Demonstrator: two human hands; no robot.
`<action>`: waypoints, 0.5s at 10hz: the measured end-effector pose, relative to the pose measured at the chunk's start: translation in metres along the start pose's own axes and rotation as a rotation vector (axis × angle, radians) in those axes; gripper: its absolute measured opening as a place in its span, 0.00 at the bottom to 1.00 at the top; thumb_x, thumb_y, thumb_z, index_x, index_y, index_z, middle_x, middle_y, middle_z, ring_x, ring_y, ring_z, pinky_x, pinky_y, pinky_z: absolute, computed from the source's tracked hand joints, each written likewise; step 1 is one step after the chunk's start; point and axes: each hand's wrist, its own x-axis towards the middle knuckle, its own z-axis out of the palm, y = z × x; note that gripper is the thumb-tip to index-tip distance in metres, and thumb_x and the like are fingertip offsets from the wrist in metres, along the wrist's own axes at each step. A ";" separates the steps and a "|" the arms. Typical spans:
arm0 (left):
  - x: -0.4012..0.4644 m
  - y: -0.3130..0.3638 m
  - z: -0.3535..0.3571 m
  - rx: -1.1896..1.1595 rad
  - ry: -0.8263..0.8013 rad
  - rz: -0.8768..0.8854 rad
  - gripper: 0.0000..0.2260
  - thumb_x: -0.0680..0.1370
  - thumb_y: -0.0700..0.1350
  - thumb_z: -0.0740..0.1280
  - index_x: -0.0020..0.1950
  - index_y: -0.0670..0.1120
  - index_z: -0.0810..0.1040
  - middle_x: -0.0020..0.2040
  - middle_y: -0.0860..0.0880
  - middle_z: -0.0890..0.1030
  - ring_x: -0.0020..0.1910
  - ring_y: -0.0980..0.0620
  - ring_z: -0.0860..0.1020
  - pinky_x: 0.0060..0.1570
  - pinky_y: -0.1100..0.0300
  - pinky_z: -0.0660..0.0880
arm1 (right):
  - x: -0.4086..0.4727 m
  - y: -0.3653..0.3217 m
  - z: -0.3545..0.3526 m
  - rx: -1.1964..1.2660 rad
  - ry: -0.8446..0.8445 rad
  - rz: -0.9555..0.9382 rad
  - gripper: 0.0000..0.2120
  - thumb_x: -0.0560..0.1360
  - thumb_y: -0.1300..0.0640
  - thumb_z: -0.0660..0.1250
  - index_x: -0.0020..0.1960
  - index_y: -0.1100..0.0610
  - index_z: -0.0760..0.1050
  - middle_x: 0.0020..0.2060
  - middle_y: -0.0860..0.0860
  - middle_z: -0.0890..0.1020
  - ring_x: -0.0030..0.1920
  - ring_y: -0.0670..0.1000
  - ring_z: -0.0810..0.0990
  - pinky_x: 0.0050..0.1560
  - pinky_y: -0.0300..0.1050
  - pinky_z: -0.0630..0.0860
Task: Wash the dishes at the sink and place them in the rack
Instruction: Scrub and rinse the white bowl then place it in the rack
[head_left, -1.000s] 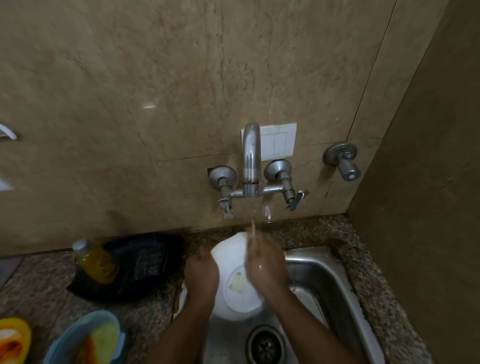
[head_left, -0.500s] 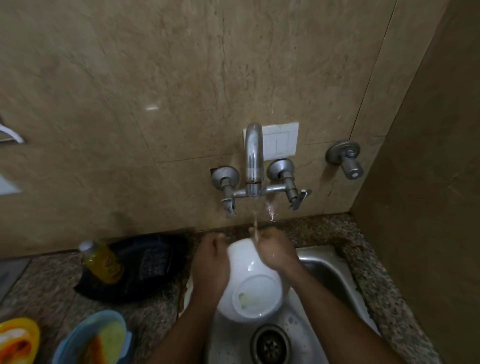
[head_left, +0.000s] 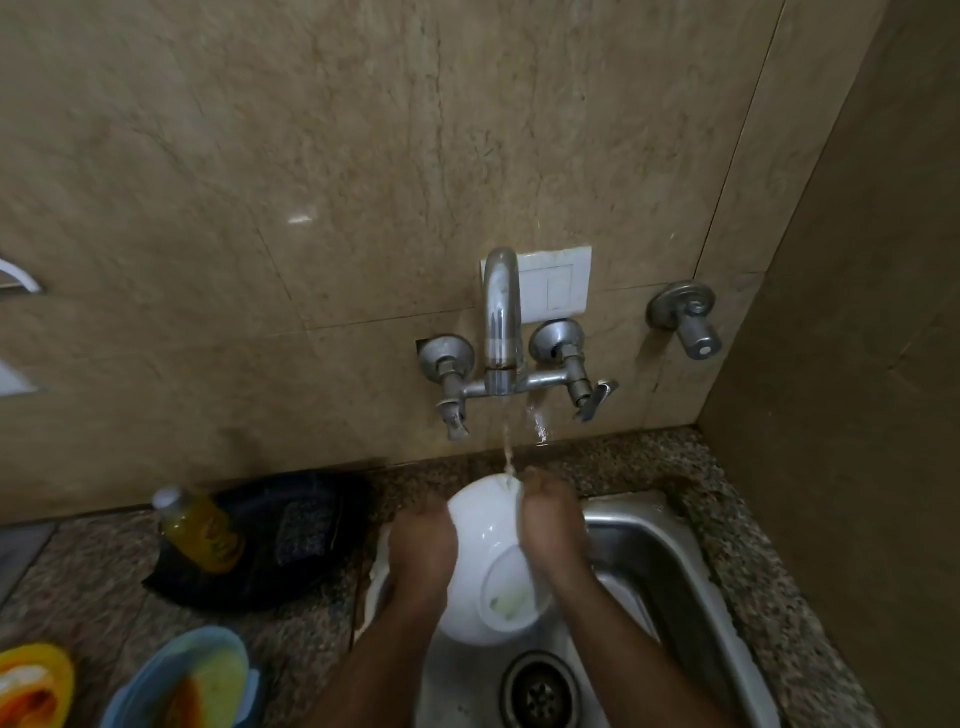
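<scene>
A white bowl (head_left: 485, 525) is held over the steel sink (head_left: 670, 561), tilted with its underside toward me and its far rim under the thin stream from the chrome tap (head_left: 501, 317). A pale green smear sits on the bowl's base ring. My left hand (head_left: 421, 551) grips the bowl's left side. My right hand (head_left: 553, 525) grips its right side, fingers over the far rim beside the falling water. Another white dish edge (head_left: 376, 582) shows under my left forearm.
Left of the sink on the granite counter lie a black cloth (head_left: 280, 540) and a yellow liquid bottle (head_left: 200, 530). A dirty blue bowl (head_left: 197, 680) and a yellow dish (head_left: 31, 686) sit at bottom left. The sink drain (head_left: 540, 696) is below the bowl. Walls close in behind and right.
My right hand has slid from the bowl's base up to its far rim and right side. The bowl has tipped so its base faces me more fully under the stream.
</scene>
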 end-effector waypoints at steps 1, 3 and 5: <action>0.016 -0.005 0.001 0.181 -0.016 0.019 0.15 0.85 0.43 0.53 0.68 0.40 0.71 0.67 0.42 0.75 0.63 0.48 0.75 0.55 0.65 0.74 | -0.023 -0.006 0.000 -0.204 0.116 -0.394 0.18 0.82 0.49 0.50 0.59 0.53 0.77 0.52 0.49 0.80 0.52 0.50 0.76 0.55 0.47 0.73; 0.025 -0.002 -0.011 -0.118 -0.007 -0.053 0.20 0.84 0.47 0.55 0.66 0.33 0.73 0.65 0.32 0.75 0.56 0.36 0.77 0.51 0.48 0.75 | 0.016 0.009 -0.003 0.281 -0.060 0.276 0.21 0.84 0.44 0.52 0.59 0.56 0.77 0.56 0.57 0.81 0.56 0.57 0.79 0.62 0.54 0.73; 0.027 -0.014 -0.021 -0.346 -0.057 -0.169 0.18 0.84 0.47 0.57 0.65 0.36 0.75 0.51 0.42 0.79 0.51 0.41 0.77 0.60 0.46 0.74 | -0.021 0.006 0.006 -0.276 0.118 -0.499 0.20 0.82 0.43 0.49 0.67 0.48 0.72 0.58 0.44 0.75 0.57 0.45 0.74 0.56 0.46 0.73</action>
